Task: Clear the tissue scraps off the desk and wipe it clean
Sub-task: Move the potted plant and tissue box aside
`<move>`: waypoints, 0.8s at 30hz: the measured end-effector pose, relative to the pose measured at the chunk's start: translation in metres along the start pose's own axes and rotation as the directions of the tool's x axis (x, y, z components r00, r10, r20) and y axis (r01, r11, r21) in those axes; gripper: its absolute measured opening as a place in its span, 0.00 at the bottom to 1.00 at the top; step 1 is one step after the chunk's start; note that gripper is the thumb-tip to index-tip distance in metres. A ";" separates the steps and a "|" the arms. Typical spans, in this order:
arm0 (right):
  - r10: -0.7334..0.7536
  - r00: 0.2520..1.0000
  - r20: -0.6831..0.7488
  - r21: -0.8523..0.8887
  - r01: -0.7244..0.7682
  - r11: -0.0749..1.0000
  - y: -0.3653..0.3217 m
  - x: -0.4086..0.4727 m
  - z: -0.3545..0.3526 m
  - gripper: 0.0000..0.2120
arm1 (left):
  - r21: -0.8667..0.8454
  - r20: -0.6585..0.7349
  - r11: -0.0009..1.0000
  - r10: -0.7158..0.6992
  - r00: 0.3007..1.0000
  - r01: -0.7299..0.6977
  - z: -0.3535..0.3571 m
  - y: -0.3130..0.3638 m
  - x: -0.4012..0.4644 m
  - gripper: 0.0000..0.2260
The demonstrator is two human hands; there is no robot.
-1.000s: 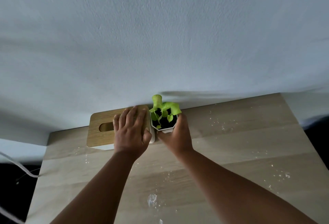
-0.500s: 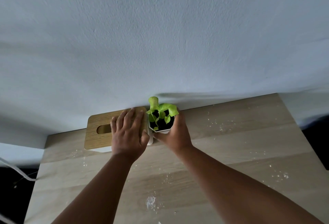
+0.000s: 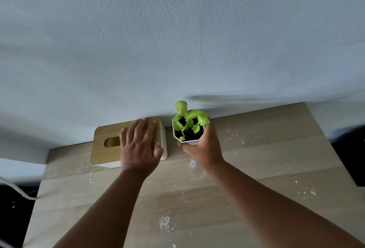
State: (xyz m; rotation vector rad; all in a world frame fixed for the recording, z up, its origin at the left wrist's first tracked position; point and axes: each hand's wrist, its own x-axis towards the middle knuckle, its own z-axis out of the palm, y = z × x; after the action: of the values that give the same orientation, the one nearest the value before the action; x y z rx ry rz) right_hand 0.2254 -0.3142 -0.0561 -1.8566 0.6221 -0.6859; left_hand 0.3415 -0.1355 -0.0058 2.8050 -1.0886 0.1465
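Left hand (image 3: 139,145): flat on tissue box (image 3: 106,139) lid, fingers straight, far left.
Right hand (image 3: 203,149): curled round plant pot (image 3: 188,134), far centre, apart from box.
Scraps (image 3: 165,223): strewn over desk (image 3: 276,159), largest near centre.

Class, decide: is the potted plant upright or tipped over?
Upright: the potted plant shows its rim and soil facing up, gripped by the right hand.

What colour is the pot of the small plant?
White pot, seen in the head view.
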 end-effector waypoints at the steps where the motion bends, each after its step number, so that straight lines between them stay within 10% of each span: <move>1: 0.007 1.000 -0.003 0.000 -0.007 1.000 0.002 0.001 -0.006 0.39 | -0.001 0.001 1.000 -0.004 1.000 0.004 0.000 0.000 0.000 0.30; 24: 0.091 0.922 -0.375 -0.066 -0.125 0.990 0.066 0.031 -0.216 0.38 | -0.003 0.007 0.999 -0.032 0.999 0.032 -0.002 0.006 -0.001 0.31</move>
State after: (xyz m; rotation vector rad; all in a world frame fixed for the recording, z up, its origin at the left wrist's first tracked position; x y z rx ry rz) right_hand 0.0890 -0.4958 -0.0426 -1.7685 1.0082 -0.9604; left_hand 0.3368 -0.1385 -0.0030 2.8207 -1.0443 0.1328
